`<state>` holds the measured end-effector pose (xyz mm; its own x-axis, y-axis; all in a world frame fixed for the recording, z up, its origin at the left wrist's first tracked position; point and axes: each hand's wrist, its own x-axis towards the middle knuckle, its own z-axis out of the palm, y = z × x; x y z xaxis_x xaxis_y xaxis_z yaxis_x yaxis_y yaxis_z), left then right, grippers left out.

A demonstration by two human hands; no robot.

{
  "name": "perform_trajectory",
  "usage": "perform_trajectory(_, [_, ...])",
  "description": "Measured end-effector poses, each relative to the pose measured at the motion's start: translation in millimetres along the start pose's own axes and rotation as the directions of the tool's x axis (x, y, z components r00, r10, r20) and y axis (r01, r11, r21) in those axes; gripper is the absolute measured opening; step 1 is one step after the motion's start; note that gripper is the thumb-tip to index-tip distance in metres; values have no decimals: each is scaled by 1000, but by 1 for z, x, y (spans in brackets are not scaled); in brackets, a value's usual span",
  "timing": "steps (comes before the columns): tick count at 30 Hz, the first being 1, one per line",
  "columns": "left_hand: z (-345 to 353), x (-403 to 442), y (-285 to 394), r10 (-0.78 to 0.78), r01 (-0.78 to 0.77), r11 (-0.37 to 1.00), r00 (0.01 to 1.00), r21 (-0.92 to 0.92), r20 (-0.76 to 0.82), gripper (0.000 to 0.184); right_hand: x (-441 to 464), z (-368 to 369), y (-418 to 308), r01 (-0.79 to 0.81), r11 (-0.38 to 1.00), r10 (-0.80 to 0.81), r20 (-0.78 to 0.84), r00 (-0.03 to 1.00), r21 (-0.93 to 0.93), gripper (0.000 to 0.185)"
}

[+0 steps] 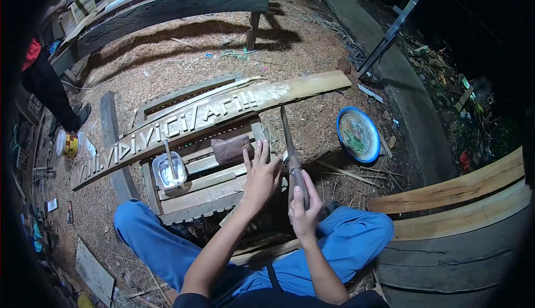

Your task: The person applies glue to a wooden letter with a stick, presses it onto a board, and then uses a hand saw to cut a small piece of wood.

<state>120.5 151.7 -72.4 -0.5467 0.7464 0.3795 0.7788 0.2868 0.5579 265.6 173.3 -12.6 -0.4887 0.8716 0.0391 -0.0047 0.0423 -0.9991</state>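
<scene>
You have: left hand (261,179), open, near brown block (229,148); right hand (304,213), gripping long tool (287,135); plank (319,85), lettered from left past middle, right end unlettered.

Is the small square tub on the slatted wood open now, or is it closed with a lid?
Open: the tub has no lid on it, and white material shows inside, with a stick leaning in it.

Sawdust-strewn ground (184,74) — long workbench (178,8) behind, concrete strip (384,52), dark beyond.
</scene>
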Motion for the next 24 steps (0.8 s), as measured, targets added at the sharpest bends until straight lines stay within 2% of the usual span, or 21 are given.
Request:
perform_trajectory(6, [-1,3,-1,-3,4,999,1000,-39,19,27,-6,-9,-8,-28,1000,27,-36,999,-5,49])
perform_trajectory(9, [-1,2,5,-45,46,999,998,-14,52,26,-5,-10,4,29,1000,-29,-55,998,-6,49])
perform_trajectory(12, [2,2,3,-34,35,999,999,-27,24,26,-14,-12,3,14,1000,-14,-38,999,6,48])
perform_trajectory(14, [2,1,0,-27,28,999,999,-27,32,27,-24,-18,8,39,999,-40,-41,998,-22,48])
perform_trajectory(16, [2,2,1,-18,19,999,999,-30,36,27,-25,-25,14,151,980,-154,-10,988,-127,49])
perform_trajectory(22, [0,1,6,-21,21,1000,999,-8,29,36,-2,-18,15,163,975,-164,0,986,-150,49])
perform_trajectory(24, [-1,1,5,-35,39,994,999,-103,41,41,-3,-23,15,124,981,-123,17,992,-148,49])
